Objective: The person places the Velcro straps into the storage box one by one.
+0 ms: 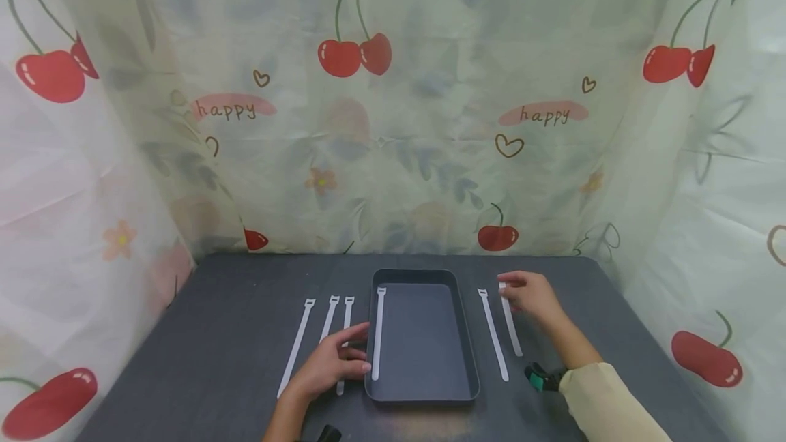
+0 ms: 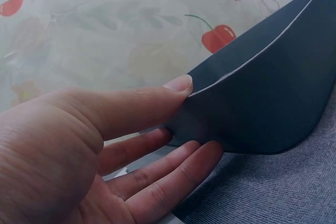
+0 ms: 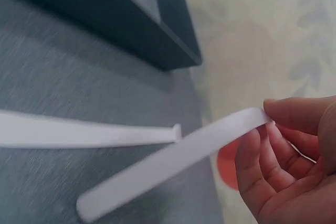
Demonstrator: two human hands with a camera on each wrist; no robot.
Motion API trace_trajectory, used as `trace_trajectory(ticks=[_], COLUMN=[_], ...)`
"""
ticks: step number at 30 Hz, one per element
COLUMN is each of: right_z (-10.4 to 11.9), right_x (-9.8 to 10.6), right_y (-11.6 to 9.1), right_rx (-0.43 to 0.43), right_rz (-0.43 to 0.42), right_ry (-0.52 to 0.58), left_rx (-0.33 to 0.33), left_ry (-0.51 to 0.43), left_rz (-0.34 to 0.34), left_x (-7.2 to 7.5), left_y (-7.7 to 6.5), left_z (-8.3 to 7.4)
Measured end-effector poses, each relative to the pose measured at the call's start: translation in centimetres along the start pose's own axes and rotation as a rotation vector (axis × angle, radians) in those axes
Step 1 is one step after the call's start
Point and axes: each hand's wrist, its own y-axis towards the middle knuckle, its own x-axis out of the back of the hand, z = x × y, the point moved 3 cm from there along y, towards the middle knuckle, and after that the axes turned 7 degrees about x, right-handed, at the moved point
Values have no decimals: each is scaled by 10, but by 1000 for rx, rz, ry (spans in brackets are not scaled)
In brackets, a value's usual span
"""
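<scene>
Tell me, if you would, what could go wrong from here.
The right hand pinches a white strap by one end, so its loose tail could catch on the dark rectangular tray. The neighbouring slotted strap lies between that strap and the tray, and might get dragged along. The left hand grips the tray's left wall; a tug there could shift the slotted strap inside.

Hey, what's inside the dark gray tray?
In the tray, one white strap lies lengthwise along the left side; nothing else shows there. Whatever is directly beneath the strap is covered.
</scene>
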Motion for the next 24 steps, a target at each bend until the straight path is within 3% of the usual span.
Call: trace_trajectory(ticks=[9, 17, 24], right_z=[29, 54, 68], right_x=[-4, -19, -41], right_y=[7, 3, -3], right_rx=[30, 106, 103], right_rz=[65, 146, 164], right_ry=[244, 328, 364], left_rx=[-2, -5, -12], left_ry=[-24, -28, -36], left_rz=[6, 6, 7], left_x=[1, 0, 0], left_y=[2, 1, 0], left_z=[2, 1, 2])
